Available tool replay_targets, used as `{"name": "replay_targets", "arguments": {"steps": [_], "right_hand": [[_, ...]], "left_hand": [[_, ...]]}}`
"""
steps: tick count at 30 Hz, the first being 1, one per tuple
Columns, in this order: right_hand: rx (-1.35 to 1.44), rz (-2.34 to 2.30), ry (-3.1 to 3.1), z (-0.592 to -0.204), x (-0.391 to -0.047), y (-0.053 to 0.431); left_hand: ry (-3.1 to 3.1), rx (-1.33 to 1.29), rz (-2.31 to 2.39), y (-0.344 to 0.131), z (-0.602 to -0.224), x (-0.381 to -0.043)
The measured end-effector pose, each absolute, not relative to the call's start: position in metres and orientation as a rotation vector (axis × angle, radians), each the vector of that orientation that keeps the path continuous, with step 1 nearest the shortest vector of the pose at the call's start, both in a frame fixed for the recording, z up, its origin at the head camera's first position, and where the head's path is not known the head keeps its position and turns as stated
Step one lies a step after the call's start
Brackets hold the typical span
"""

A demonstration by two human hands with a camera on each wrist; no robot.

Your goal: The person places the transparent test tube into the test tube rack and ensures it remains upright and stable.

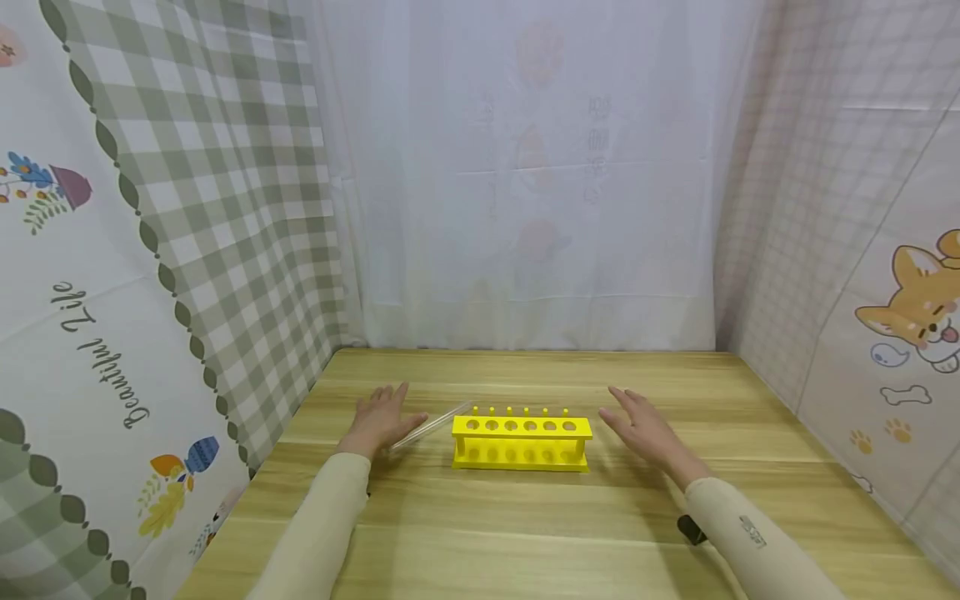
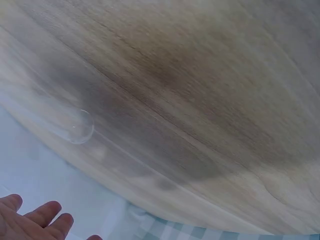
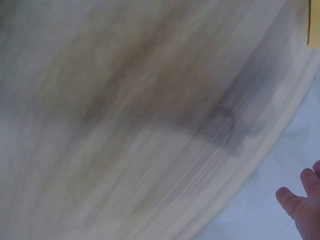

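Observation:
A yellow test tube rack (image 1: pixel 522 427) with a row of round holes and several short pegs along its back stands on the wooden table. Left of it lies a clear test tube (image 1: pixel 433 426), slanting toward the rack's back left corner; its rounded end also shows in the left wrist view, where the clear tube (image 2: pixel 70 127) is close. My left hand (image 1: pixel 381 421) is spread beside this tube, its thumb near it; contact cannot be told. To the right of the rack, my right hand (image 1: pixel 643 429) has its fingers extended and holds nothing.
The wooden table (image 1: pixel 525 533) reaches to a white curtain (image 1: pixel 536 208) at the back. A green checked cloth (image 1: pixel 225 167) hangs on the left and a cloth with a cartoon dog (image 1: pixel 918 304) on the right. A small dark object (image 1: pixel 691 530) sits beneath the right sleeve.

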State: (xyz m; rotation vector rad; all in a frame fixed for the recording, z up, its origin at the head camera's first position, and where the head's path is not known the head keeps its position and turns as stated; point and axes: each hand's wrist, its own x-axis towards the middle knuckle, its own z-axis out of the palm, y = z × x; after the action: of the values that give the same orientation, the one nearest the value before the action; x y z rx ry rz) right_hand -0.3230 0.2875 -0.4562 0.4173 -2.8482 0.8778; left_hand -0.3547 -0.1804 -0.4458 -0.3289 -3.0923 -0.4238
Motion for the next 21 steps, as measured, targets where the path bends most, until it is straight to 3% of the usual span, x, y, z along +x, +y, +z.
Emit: {"name": "replay_targets", "arguments": {"steps": [21], "right_hand": [[0.534, 1.265, -2.766, -0.452, -0.315, 0.266]], "left_hand": [[-3.037, -0.379, -0.598, -0.165, -0.449, -0.361]]}}
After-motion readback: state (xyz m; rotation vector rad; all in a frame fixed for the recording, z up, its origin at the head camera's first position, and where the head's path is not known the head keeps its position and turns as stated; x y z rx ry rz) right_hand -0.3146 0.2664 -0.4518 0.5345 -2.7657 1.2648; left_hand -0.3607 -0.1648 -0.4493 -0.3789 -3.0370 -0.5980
